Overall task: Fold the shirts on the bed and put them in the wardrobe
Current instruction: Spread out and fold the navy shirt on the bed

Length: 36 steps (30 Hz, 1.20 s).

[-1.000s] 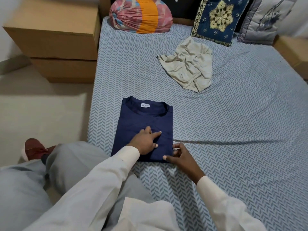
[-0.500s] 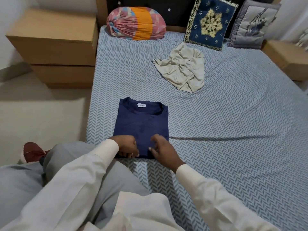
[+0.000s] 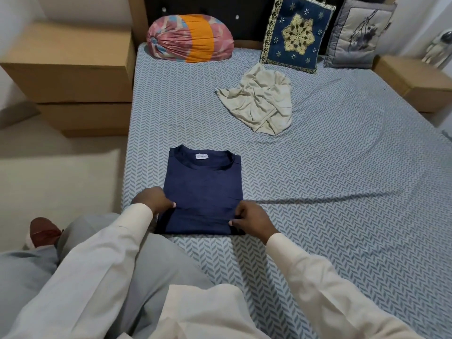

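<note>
A folded navy shirt (image 3: 204, 182) lies near the left edge of the bed (image 3: 330, 182), collar and white label facing away from me. My left hand (image 3: 152, 201) grips its left side edge with the thumb on top. My right hand (image 3: 250, 217) pinches the lower right corner. The near part of the shirt is lifted slightly off the sheet. A crumpled beige shirt (image 3: 259, 104) lies unfolded farther up the bed, apart from both hands.
A pink and orange bundle (image 3: 189, 40), a blue embroidered cushion (image 3: 296, 35) and a grey cushion (image 3: 357, 37) line the headboard. Stacked cardboard boxes (image 3: 71, 74) stand on the left, another box (image 3: 415, 81) on the right. My knee and red shoe (image 3: 42, 232) are by the bed edge.
My hands moved from the shirt's middle and bottom edge out to its two sides. They now grip the left edge and right corner, lifting the near part slightly.
</note>
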### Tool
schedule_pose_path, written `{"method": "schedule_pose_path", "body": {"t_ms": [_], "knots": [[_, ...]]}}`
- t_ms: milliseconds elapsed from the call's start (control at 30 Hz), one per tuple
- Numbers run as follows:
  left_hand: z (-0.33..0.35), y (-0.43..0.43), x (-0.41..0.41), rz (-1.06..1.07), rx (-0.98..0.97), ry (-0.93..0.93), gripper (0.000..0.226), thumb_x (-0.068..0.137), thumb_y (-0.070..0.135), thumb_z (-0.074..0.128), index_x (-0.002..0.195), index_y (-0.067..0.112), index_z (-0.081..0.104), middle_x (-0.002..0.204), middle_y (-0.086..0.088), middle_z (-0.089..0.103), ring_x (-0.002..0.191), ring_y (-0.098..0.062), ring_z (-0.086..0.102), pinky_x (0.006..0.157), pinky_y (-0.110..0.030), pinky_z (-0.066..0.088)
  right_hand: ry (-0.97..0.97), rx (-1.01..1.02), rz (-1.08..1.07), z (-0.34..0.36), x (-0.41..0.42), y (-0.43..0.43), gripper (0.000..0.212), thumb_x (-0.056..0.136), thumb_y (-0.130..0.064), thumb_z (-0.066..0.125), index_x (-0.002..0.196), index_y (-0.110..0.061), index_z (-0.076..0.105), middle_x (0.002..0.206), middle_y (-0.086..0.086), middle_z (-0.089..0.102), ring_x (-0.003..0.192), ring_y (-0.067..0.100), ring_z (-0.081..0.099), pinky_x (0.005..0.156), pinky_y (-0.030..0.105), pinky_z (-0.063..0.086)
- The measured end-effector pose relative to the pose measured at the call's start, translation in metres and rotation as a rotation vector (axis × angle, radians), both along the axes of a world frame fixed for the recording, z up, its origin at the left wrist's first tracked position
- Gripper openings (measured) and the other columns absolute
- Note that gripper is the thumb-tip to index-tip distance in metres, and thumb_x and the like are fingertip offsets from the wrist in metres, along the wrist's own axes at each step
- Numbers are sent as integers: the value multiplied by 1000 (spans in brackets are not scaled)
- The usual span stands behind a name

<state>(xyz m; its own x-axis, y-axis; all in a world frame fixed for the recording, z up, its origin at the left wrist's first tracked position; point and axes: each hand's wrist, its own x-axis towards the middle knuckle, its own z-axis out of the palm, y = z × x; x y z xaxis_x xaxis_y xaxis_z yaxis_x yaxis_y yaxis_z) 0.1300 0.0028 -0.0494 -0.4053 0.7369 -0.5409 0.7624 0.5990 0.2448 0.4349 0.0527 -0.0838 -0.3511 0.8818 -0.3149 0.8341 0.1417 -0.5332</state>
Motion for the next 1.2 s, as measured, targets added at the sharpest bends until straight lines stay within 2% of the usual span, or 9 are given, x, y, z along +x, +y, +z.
{"method": "schedule_pose_path", "body": {"t_ms": [100,167,400,500,600,700,900,1033,1200], "knots": [[-7,7,-1,255,109,-111,86,72,44,80,136,3,42,134,-20,54,120,-37,54,96,-41,49,130,91,-238,-2,-9,16,56,69,-32,84,113,-14,54,110,3,50,95,22,56,85,34,50],[-10,10,-1,335,150,-220,82,65,46,78,130,4,52,128,-17,60,113,-35,59,94,-39,52,171,40,-324,-1,-22,29,63,72,-31,85,120,-8,51,113,7,52,100,24,56,87,34,48],[-19,29,9,375,257,-240,32,82,32,67,101,7,60,108,-12,66,93,-31,61,73,-31,46,304,-146,-526,0,-55,72,20,66,-26,74,75,-16,59,83,6,68,84,28,68,72,38,56],[-22,39,6,376,388,-355,37,80,19,67,111,15,48,107,-6,58,99,-29,59,81,-31,46,309,-160,-492,4,-57,81,23,72,-18,71,77,-17,48,80,2,62,80,25,63,74,37,53],[-28,44,-1,277,427,-428,72,75,18,68,139,34,38,124,-3,41,105,-26,55,99,-39,48,435,-190,-397,5,-51,83,44,79,-14,73,112,-20,44,99,1,65,94,23,67,83,37,56],[-32,54,-7,230,435,-409,70,77,20,66,142,33,43,133,-5,31,116,-28,52,111,-38,40,497,-165,-245,4,-45,84,80,79,-18,73,145,-29,30,134,-3,55,120,15,58,98,31,51],[-29,74,-13,226,469,-492,64,83,3,66,142,17,50,141,-10,32,129,-21,42,108,-17,26,470,-216,-193,-5,-41,100,66,81,-22,73,143,-25,49,147,1,45,133,16,47,117,43,37],[-30,80,-17,187,453,-557,73,81,-2,66,148,16,43,146,-9,31,137,-22,37,109,-22,30,445,-250,-145,0,-39,103,68,88,-9,71,149,-21,44,153,-3,40,138,13,42,118,36,34],[-29,77,-7,50,473,-517,86,83,-8,59,157,14,20,162,-4,15,148,-17,19,109,-14,14,359,-204,-40,9,-44,102,77,89,-2,66,156,-19,32,161,-4,26,146,11,27,112,20,27]]}}
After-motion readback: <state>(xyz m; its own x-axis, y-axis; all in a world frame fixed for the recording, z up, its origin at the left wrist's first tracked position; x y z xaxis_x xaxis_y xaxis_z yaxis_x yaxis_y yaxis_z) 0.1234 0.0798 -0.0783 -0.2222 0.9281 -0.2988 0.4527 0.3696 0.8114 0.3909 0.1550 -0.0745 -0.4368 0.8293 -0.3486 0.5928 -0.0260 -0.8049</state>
